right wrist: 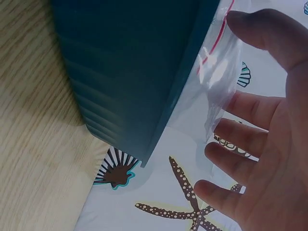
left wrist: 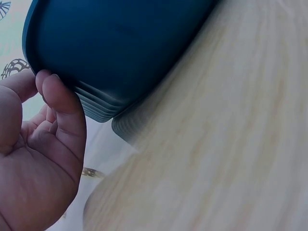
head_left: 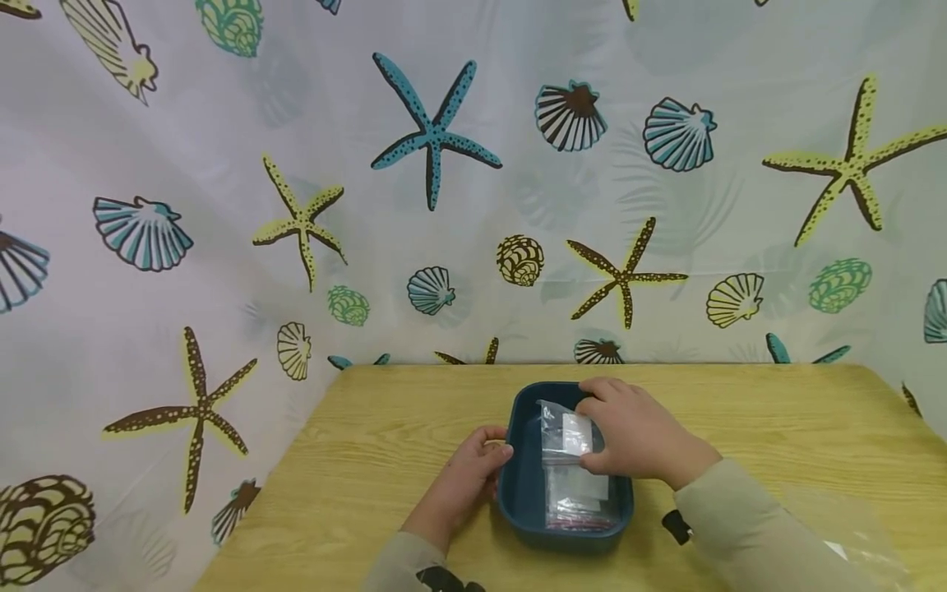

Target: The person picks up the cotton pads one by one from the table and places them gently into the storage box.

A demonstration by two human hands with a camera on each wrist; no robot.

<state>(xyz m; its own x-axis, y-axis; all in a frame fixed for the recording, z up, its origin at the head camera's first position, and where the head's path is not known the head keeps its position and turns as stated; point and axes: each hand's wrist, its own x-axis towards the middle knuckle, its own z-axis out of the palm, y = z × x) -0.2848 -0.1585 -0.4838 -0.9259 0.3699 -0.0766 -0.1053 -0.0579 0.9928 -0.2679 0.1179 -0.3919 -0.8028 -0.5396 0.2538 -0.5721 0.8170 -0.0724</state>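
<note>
A dark blue plastic basket stands on the wooden table. My left hand grips its left side, and in the left wrist view the thumb and fingers pinch the basket's rim. Inside lie clear zip bags: a lower one with a reddish zip line, and an upper one with a white rectangle. Over the basket's right side, my right hand holds a clear zip bag by its edges, thumb on one side and fingertips on another. That bag rises above the rim and has a red zip line.
Sheer clear plastic lies on the table at the right, partly behind the right sleeve. A curtain printed with shells and starfish hangs behind the table and along its sides.
</note>
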